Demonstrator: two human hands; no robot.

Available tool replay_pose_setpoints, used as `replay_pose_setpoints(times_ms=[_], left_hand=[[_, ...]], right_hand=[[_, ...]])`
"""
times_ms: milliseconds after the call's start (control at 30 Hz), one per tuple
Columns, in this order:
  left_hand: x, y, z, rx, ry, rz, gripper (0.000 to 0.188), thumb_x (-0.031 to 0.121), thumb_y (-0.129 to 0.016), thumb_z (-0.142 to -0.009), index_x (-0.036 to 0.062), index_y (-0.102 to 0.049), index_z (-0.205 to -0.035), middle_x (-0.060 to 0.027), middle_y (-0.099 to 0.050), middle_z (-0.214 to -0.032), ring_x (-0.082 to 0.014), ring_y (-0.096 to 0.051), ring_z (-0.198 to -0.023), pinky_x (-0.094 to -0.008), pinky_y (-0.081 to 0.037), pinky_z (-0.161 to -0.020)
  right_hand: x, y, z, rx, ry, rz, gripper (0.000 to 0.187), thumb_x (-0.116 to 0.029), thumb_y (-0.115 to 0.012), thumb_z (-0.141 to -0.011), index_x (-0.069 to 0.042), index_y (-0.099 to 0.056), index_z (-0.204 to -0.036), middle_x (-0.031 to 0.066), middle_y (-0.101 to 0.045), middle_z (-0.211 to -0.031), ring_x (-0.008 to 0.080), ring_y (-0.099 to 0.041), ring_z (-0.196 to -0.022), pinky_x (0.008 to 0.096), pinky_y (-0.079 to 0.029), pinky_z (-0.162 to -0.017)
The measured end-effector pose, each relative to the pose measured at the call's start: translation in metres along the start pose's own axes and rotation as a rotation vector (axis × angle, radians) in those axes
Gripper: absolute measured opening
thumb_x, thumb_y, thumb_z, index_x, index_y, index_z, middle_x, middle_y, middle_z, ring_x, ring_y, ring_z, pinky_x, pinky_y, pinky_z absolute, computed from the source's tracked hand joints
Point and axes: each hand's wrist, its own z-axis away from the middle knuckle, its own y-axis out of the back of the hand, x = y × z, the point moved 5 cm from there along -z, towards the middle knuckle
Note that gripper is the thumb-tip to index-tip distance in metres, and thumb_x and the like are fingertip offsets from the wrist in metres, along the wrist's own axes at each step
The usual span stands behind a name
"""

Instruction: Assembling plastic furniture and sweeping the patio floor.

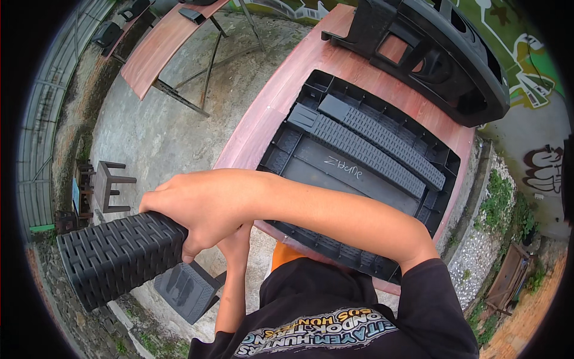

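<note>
My right arm reaches across to the left, and my right hand (200, 203) is closed around a square black plastic leg (122, 254) with a woven pattern. The leg sticks out to the left, away from the table. Behind the right hand is my left hand (235, 242), its fingers hidden, so its grip does not show. In front of me a shallow black plastic tabletop (335, 166) lies underside up, ribbed along its rim. Two similar woven-pattern legs (365, 152) rest inside it, side by side.
A reddish wood-look table (257, 128) carries the tabletop and, at its far right, a large black plastic frame (418, 54). A grey stool (186, 291) stands low on the left, with a dark stool (107, 186) beyond it. Another reddish table (161, 45) is farther left.
</note>
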Motion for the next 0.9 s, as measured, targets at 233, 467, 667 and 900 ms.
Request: replay_pose_setpoints(times_ms=[233, 467, 667, 900], left_hand=[[-0.002, 0.005, -0.001, -0.048, 0.003, -0.083, 0.053, 0.001, -0.081, -0.075, -0.007, -0.054, -0.119, -0.0095, -0.061, -0.116, -0.0173, -0.058, -0.106, -0.0314, -0.046, -0.093], [0.004, 0.007, -0.017, -0.031, 0.043, -0.114, 0.043, 0.003, -0.081, -0.075, -0.0082, -0.059, -0.11, -0.0089, -0.065, -0.108, -0.0157, -0.061, -0.098, -0.0299, -0.047, -0.088], [-0.009, 0.009, -0.008, 0.063, 0.185, -0.28, 0.036, 0.004, -0.078, -0.078, -0.0097, -0.061, -0.107, -0.0083, -0.067, -0.106, -0.0144, -0.061, -0.096, -0.0308, -0.047, -0.088], [-0.014, 0.008, 0.005, 0.007, -0.049, -0.326, 0.036, 0.005, -0.071, -0.084, -0.0097, -0.057, -0.113, -0.0108, -0.065, -0.113, -0.0169, -0.061, -0.103, -0.0324, -0.047, -0.089]], right_hand=[[0.008, 0.011, -0.007, 0.028, -0.066, 0.067, 0.066, -0.027, -0.089, -0.055, 0.001, -0.061, -0.108, 0.0173, -0.069, -0.093, 0.0326, -0.068, -0.093, 0.0391, -0.053, -0.081], [0.022, 0.021, -0.04, -0.066, -0.021, 0.12, 0.064, -0.034, -0.089, -0.056, 0.0, -0.065, -0.105, 0.0163, -0.071, -0.094, 0.0323, -0.068, -0.093, 0.04, -0.054, -0.081], [0.024, 0.024, -0.047, -0.136, -0.011, 0.093, 0.064, -0.035, -0.089, -0.055, 0.0, -0.066, -0.103, 0.0167, -0.071, -0.096, 0.0329, -0.068, -0.094, 0.04, -0.053, -0.082], [0.018, 0.033, -0.014, -0.066, 0.034, 0.055, 0.052, -0.015, -0.082, -0.059, 0.007, -0.056, -0.098, 0.0207, -0.065, -0.08, 0.0392, -0.066, -0.08, 0.0444, -0.054, -0.066]])
